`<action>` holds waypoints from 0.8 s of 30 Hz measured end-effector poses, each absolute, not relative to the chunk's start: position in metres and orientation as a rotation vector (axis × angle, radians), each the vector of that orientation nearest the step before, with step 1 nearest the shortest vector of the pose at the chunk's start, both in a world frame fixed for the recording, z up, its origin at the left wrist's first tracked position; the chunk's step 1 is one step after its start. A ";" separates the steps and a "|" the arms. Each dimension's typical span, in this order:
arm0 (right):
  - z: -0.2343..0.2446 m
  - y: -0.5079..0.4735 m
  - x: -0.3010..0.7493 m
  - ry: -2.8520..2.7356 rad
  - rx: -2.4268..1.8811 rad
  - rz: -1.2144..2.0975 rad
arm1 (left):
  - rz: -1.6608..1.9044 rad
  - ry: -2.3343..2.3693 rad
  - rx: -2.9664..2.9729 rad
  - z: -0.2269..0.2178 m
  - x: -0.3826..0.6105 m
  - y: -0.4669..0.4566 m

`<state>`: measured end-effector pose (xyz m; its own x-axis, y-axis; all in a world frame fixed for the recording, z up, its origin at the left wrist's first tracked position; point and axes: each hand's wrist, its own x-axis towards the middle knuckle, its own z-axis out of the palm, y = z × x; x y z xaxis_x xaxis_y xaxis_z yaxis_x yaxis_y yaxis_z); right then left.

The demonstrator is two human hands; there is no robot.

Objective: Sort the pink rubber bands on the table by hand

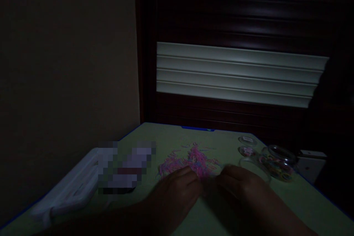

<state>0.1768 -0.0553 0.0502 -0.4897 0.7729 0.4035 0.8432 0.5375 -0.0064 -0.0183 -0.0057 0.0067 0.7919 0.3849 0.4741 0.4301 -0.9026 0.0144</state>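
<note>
A loose pile of thin, mostly pink pieces point(197, 156), with some pale and bluish ones mixed in, is spread on the pale green tabletop point(155, 132). They look like small loops or strips, too dim to tell exactly. At the pile's near edge is my left hand point(182, 188), its fingers curled together. My right hand point(238, 182) is just right of it, the fingers pressed together and pointing toward the left hand. Whatever either hand pinches is hidden by the fingers and the dark.
On the right stand a clear jar point(279, 166) of coloured bands, a small round dish point(247, 151) and a clear lid point(247, 140). A round clear rim point(257, 167) lies behind my right hand. A phone point(311, 164) is beyond the jar. Left lie a white plastic case point(72, 188) and a blurred-out item point(129, 167).
</note>
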 end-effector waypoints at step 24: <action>0.021 -0.045 0.171 -2.617 -1.168 -0.155 | -0.693 -0.585 -2.901 0.010 -0.018 -0.008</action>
